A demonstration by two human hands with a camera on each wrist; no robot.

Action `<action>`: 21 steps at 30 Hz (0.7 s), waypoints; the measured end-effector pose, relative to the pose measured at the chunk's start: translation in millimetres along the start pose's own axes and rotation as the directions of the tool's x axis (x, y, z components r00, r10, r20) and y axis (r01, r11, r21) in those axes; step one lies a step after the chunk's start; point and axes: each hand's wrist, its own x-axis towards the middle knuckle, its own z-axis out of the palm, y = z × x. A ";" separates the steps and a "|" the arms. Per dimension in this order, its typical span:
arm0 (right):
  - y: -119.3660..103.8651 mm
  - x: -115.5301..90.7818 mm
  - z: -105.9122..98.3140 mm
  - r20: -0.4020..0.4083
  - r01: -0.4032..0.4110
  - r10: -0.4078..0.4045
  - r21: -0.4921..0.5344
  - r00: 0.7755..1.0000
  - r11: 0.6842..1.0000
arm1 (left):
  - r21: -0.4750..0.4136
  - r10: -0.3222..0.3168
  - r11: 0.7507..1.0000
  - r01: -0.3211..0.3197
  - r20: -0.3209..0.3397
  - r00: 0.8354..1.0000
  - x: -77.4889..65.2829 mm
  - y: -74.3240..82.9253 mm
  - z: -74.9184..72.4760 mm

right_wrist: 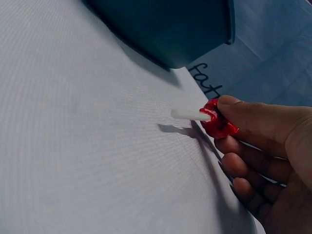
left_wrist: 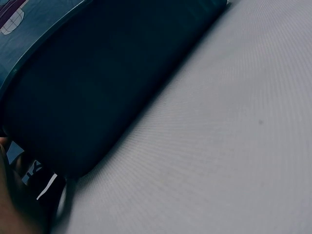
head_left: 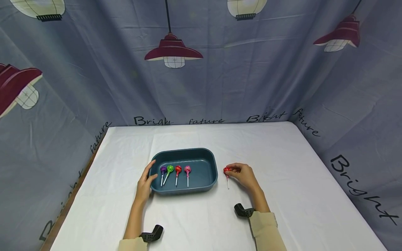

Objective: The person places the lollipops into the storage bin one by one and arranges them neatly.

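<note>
A dark teal tray (head_left: 201, 187) sits on the white cloth, with lollipops lying in a row inside it: a purple one (head_left: 163, 169), a green one (head_left: 170, 168), a red one (head_left: 178, 169) and a pink one (head_left: 187, 169). My left hand (head_left: 143, 186) grips the tray's left end, thumb and fingertips at the rim. To the right of the tray, my right hand (head_left: 243, 175) pinches another red lollipop (right_wrist: 214, 127) by its wrapped head between thumb and fingers. Its white stick (right_wrist: 187, 115) points away from the palm, close over the cloth.
The white-covered table (head_left: 194, 223) extends around the tray on all sides. Behind and beside it hang grey-blue curtains (head_left: 213, 87) printed with lamps and lettering. Black wrist devices sit on the left (head_left: 152, 234) and right (head_left: 243, 211) forearms.
</note>
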 end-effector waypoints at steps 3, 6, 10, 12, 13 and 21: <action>-0.6 -0.8 -1.1 0.008 -0.006 0.006 0.004 1.000 1.000 | -0.001 -0.005 1.000 0.005 0.000 1.000 0.2 -0.1 -0.2; -2.5 -1.6 -2.5 0.011 -0.011 0.011 0.010 1.000 1.000 | -0.002 -0.007 1.000 0.007 -0.001 1.000 0.6 -0.1 -0.3; -6.3 -2.7 -5.2 0.015 -0.012 0.012 0.043 1.000 0.999 | -0.001 -0.005 1.000 0.005 -0.001 1.000 0.9 0.3 -0.3; -7.2 -2.7 -6.5 0.016 -0.007 0.006 0.067 1.000 0.998 | -0.001 -0.002 1.000 0.002 0.000 1.000 0.8 0.4 -0.1; -8.6 -2.8 -7.5 0.014 -0.005 0.004 0.081 1.000 0.997 | -0.001 -0.002 1.000 0.002 0.001 1.000 0.7 0.6 -0.1; -20.5 2.5 -16.7 -0.008 0.011 -0.010 0.106 1.000 0.994 | 0.005 0.012 1.000 -0.012 -0.005 1.000 0.8 -0.7 0.1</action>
